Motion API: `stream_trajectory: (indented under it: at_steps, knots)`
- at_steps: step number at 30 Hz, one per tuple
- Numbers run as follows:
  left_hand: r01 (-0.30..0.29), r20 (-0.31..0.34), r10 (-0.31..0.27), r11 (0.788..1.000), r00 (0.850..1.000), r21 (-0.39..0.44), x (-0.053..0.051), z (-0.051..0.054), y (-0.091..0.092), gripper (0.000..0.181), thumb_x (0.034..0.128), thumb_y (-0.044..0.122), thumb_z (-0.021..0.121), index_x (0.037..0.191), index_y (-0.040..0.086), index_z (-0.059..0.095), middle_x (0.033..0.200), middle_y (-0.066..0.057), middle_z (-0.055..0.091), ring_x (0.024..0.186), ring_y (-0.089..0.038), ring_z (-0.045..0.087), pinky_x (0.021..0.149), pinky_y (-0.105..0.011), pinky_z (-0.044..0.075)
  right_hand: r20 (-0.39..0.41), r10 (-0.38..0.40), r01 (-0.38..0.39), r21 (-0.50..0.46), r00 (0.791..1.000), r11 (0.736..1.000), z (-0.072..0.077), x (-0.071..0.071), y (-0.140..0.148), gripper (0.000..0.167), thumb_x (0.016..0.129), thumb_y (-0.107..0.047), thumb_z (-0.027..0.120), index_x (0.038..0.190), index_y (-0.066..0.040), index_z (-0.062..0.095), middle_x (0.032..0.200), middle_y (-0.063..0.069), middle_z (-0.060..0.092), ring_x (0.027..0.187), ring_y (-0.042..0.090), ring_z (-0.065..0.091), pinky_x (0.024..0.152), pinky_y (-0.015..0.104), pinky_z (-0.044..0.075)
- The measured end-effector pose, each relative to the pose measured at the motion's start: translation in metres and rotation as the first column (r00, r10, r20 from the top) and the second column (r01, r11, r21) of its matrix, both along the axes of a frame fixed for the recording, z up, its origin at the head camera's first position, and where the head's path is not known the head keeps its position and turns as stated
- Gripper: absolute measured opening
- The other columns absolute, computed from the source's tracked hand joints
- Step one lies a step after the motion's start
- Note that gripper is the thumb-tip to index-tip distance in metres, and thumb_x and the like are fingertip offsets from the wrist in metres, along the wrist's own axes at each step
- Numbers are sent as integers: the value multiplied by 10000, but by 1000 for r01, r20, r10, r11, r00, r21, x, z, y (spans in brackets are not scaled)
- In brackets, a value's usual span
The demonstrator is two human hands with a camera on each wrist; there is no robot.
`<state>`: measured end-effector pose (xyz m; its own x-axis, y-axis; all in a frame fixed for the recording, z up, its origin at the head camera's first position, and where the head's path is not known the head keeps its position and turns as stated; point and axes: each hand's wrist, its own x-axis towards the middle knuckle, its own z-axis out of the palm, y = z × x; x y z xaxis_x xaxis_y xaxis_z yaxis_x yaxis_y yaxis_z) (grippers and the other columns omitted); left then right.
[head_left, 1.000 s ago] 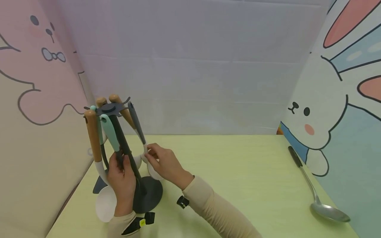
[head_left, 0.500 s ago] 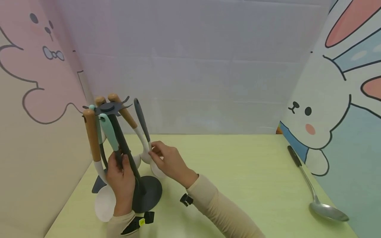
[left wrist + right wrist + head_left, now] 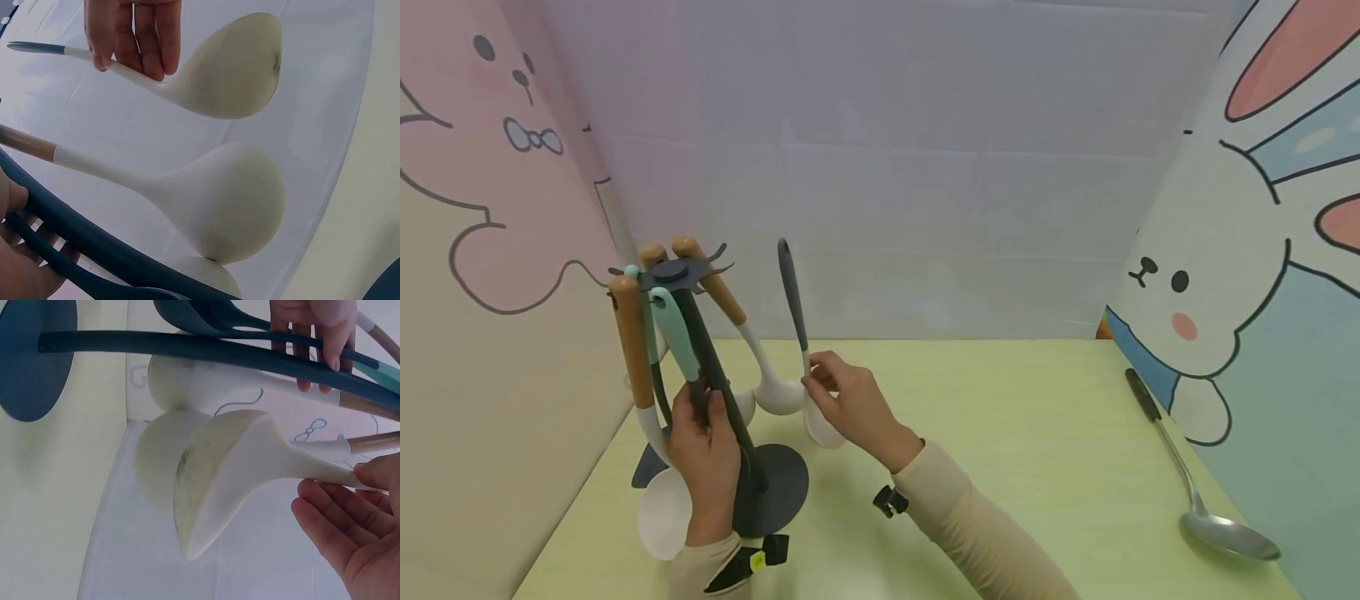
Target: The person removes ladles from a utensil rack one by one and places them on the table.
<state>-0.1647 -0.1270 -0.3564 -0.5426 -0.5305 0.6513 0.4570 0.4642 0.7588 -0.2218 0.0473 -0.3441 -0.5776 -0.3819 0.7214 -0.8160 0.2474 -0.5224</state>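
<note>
My right hand [image 3: 861,408] pinches the white neck of a ladle [image 3: 793,292] with a grey handle, just below that handle. The ladle stands nearly upright, apart from the utensil stand [image 3: 786,492]; its white bowl [image 3: 228,469] hangs down in the right wrist view. My left hand [image 3: 706,458] grips the dark pole of that stand, along with the dark stem of a mint-handled utensil [image 3: 676,333]. A white ladle with a wooden handle [image 3: 718,292] still hangs on the stand between the pole and my right hand.
More utensils hang at the left of the stand, among them a wooden-handled one [image 3: 634,342] and a white bowl [image 3: 664,512]. A steel ladle [image 3: 1228,535] with a black handle lies at the table's right edge. Printed walls enclose the table [image 3: 1000,450].
The grey-handled ladle has come off its hook and moved right with my right hand, its handle now apart from the stand. My left hand keeps its place.
</note>
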Motion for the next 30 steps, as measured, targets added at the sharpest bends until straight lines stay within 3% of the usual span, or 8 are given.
stream_trajectory:
  at_steps: [11,19,25,30]
  knots:
    - [4,-9,-4,1000,1000,-6,0,0,0,300,983,-44,531,1276,-94,572,1133,-251,665,968,112,589,827,-103,453,12,-121,121,12,993,993,-5,-15,33,175,927,13,661,1086,29,589,899,141,727,789,238,728,748,282,575]
    - [4,0,-4,1000,1000,6,-3,-2,-1,289,989,-37,534,1269,-92,579,1088,-130,680,981,100,599,841,-118,460,60,-198,196,39,978,980,-11,-24,55,158,929,7,660,1068,50,598,879,164,723,749,262,721,694,363,587]
    - [5,-4,-6,1000,1000,-4,-4,-3,-2,299,982,-47,537,1275,-93,575,1120,-233,671,993,118,580,844,-107,450,81,-268,264,55,960,963,-15,-31,74,171,926,-6,664,1076,49,603,858,168,721,731,278,712,679,420,581]
    - [0,-9,0,1000,1000,-7,-5,-3,-3,299,976,-48,535,1269,-91,577,1121,-250,671,949,126,574,799,-93,440,74,-329,323,86,941,943,-19,-38,90,183,930,-18,663,1089,53,607,858,176,716,724,289,707,674,439,578]
